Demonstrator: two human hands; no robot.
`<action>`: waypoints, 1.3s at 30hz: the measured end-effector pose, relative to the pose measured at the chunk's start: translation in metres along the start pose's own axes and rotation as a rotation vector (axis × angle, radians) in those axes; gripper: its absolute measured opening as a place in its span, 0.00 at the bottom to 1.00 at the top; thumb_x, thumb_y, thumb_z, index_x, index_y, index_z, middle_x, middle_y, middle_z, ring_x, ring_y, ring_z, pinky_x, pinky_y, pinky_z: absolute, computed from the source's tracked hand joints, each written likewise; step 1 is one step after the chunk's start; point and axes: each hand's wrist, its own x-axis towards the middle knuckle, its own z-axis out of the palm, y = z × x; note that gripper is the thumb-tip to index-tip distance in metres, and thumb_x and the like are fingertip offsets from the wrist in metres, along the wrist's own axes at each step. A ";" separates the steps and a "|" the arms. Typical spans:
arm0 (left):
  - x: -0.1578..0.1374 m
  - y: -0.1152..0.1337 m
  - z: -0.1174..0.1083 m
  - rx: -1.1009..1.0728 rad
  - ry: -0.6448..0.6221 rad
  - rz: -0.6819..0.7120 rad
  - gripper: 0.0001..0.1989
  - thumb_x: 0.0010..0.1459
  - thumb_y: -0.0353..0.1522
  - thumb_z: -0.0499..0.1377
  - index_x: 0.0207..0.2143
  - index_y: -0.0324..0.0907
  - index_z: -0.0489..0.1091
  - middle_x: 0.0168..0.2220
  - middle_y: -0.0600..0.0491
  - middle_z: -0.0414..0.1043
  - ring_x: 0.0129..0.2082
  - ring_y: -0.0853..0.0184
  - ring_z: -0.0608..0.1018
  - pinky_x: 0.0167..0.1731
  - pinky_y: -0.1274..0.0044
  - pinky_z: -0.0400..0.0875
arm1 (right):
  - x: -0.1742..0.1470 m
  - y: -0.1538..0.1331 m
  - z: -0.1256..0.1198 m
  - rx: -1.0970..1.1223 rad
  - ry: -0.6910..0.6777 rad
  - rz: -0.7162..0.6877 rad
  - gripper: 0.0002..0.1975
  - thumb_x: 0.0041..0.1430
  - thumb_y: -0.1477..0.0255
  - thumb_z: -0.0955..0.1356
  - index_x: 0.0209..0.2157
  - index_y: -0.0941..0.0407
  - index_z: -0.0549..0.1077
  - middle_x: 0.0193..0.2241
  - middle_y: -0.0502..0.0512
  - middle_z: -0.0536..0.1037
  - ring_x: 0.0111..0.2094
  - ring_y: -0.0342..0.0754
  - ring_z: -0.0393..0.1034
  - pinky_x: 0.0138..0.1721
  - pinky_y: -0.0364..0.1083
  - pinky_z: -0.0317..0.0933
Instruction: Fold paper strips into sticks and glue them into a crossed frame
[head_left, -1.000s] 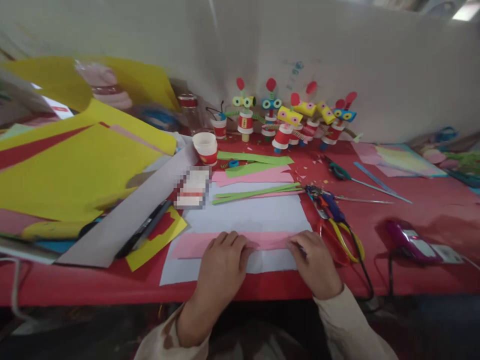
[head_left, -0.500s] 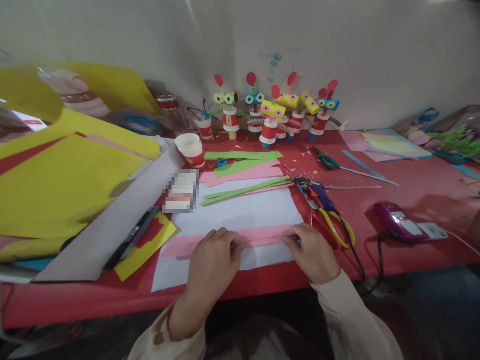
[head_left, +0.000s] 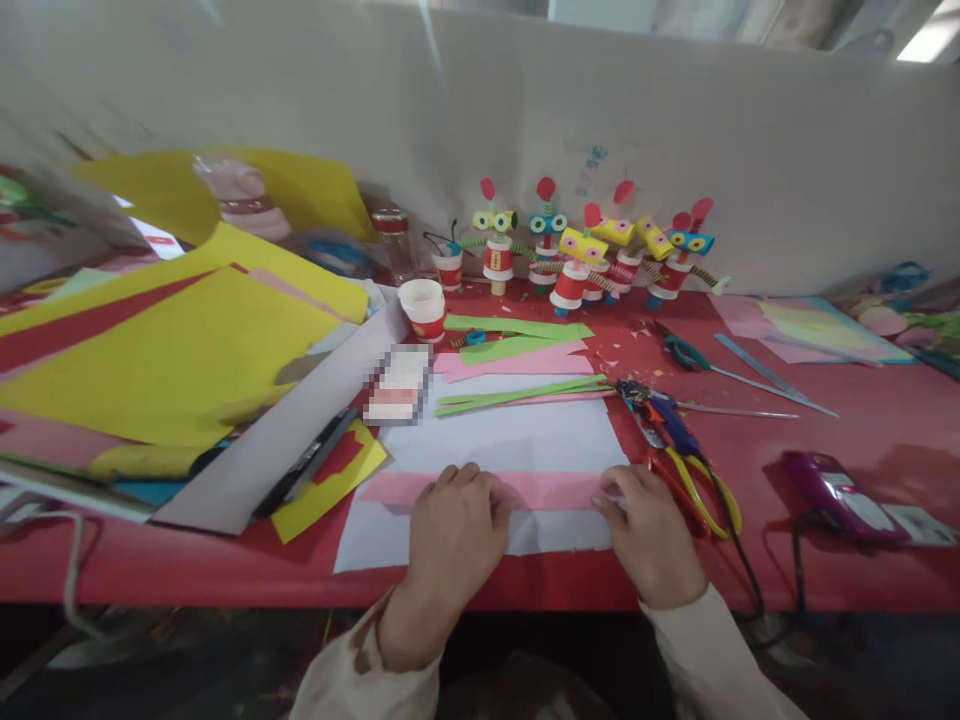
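A pink paper strip (head_left: 555, 490) lies crosswise on a white sheet (head_left: 540, 438) near the table's front edge. My left hand (head_left: 459, 530) rests over the strip's left part, fingers curled and thumb against the index finger at its near edge. Pinched at the strip's right end is my right hand (head_left: 654, 535), thumb and fingertips together. The paper between the hands lies nearly flat. Behind it on the white sheet are narrow green strips (head_left: 517, 396), with wider pink strips (head_left: 517, 362) farther back.
Scissors with yellow handles (head_left: 701, 485) and pliers lie right of the sheet, near a purple device (head_left: 844, 495) with a cable. A black marker (head_left: 307, 462), yellow paper (head_left: 172, 370) and a paper cup (head_left: 424, 308) are to the left. Paper-cup figures (head_left: 574, 270) stand behind.
The view has turned slightly, so the scene sits farther right and lower. Both hands stay at the pink strip, whose surface between them looks flatter than before.
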 end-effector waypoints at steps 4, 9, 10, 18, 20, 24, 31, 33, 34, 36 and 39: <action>-0.004 0.004 0.001 -0.016 0.004 -0.017 0.05 0.55 0.31 0.56 0.29 0.42 0.72 0.31 0.49 0.72 0.35 0.59 0.72 0.34 0.68 0.64 | -0.019 -0.033 0.022 -0.025 0.140 -0.347 0.13 0.62 0.76 0.57 0.45 0.59 0.68 0.43 0.62 0.73 0.47 0.53 0.66 0.47 0.54 0.60; -0.008 -0.015 -0.003 -0.029 0.016 0.025 0.06 0.57 0.32 0.56 0.32 0.43 0.72 0.35 0.51 0.72 0.36 0.61 0.71 0.34 0.69 0.63 | -0.033 -0.043 0.050 -0.140 0.059 -0.614 0.23 0.64 0.64 0.58 0.56 0.63 0.61 0.53 0.63 0.69 0.55 0.56 0.61 0.54 0.57 0.55; -0.010 -0.022 -0.006 -0.037 0.013 0.028 0.06 0.58 0.33 0.55 0.33 0.44 0.72 0.35 0.51 0.72 0.37 0.61 0.71 0.35 0.69 0.62 | -0.034 -0.041 0.053 -0.161 0.051 -0.630 0.25 0.64 0.62 0.58 0.56 0.62 0.61 0.53 0.63 0.69 0.55 0.57 0.61 0.54 0.57 0.54; -0.024 -0.079 -0.024 -0.107 0.052 -0.097 0.07 0.59 0.34 0.55 0.30 0.46 0.73 0.34 0.54 0.72 0.37 0.62 0.70 0.37 0.70 0.60 | -0.031 -0.042 0.049 -0.194 0.037 -0.628 0.26 0.63 0.59 0.59 0.56 0.63 0.63 0.54 0.64 0.68 0.55 0.57 0.61 0.56 0.56 0.52; -0.027 -0.089 -0.024 -0.142 0.079 -0.110 0.08 0.59 0.31 0.55 0.29 0.45 0.72 0.33 0.54 0.71 0.36 0.63 0.70 0.37 0.71 0.61 | -0.031 -0.043 0.048 -0.193 0.034 -0.629 0.26 0.63 0.59 0.59 0.56 0.63 0.63 0.54 0.64 0.68 0.55 0.57 0.61 0.56 0.56 0.51; -0.031 -0.104 -0.019 -0.196 0.164 -0.092 0.09 0.59 0.31 0.54 0.28 0.42 0.71 0.30 0.53 0.69 0.34 0.64 0.69 0.38 0.71 0.63 | -0.031 -0.046 0.045 -0.194 -0.009 -0.587 0.26 0.63 0.59 0.60 0.56 0.61 0.63 0.55 0.63 0.66 0.56 0.57 0.60 0.57 0.57 0.53; -0.034 -0.118 -0.008 -0.169 0.363 -0.134 0.10 0.57 0.36 0.54 0.25 0.41 0.65 0.29 0.52 0.63 0.31 0.65 0.70 0.33 0.72 0.67 | -0.032 -0.052 0.039 -0.170 -0.068 -0.471 0.25 0.62 0.60 0.61 0.56 0.58 0.64 0.57 0.65 0.64 0.58 0.58 0.58 0.55 0.57 0.59; -0.034 -0.115 -0.009 -0.124 0.407 -0.170 0.08 0.56 0.37 0.55 0.29 0.41 0.66 0.33 0.50 0.64 0.32 0.64 0.71 0.33 0.72 0.69 | -0.032 -0.053 0.039 -0.155 -0.069 -0.464 0.24 0.62 0.61 0.61 0.56 0.58 0.65 0.56 0.65 0.64 0.58 0.58 0.58 0.55 0.58 0.59; -0.034 -0.110 -0.010 -0.069 0.434 -0.183 0.08 0.56 0.35 0.54 0.31 0.40 0.67 0.35 0.48 0.65 0.34 0.62 0.72 0.35 0.70 0.70 | -0.032 -0.053 0.039 -0.148 -0.069 -0.460 0.24 0.62 0.61 0.61 0.56 0.59 0.65 0.56 0.66 0.64 0.58 0.59 0.57 0.55 0.59 0.58; -0.035 -0.093 -0.006 0.069 0.482 -0.162 0.10 0.57 0.30 0.51 0.40 0.38 0.68 0.43 0.42 0.67 0.43 0.56 0.72 0.43 0.63 0.68 | -0.032 -0.056 0.038 -0.135 -0.070 -0.452 0.24 0.62 0.63 0.61 0.56 0.60 0.65 0.55 0.67 0.65 0.58 0.59 0.57 0.56 0.59 0.58; -0.039 -0.059 0.007 0.144 0.390 0.158 0.19 0.58 0.24 0.47 0.51 0.38 0.64 0.55 0.43 0.64 0.56 0.56 0.65 0.54 0.61 0.60 | -0.032 -0.062 0.036 -0.116 -0.080 -0.425 0.22 0.63 0.65 0.61 0.55 0.60 0.66 0.55 0.68 0.66 0.58 0.59 0.57 0.56 0.60 0.56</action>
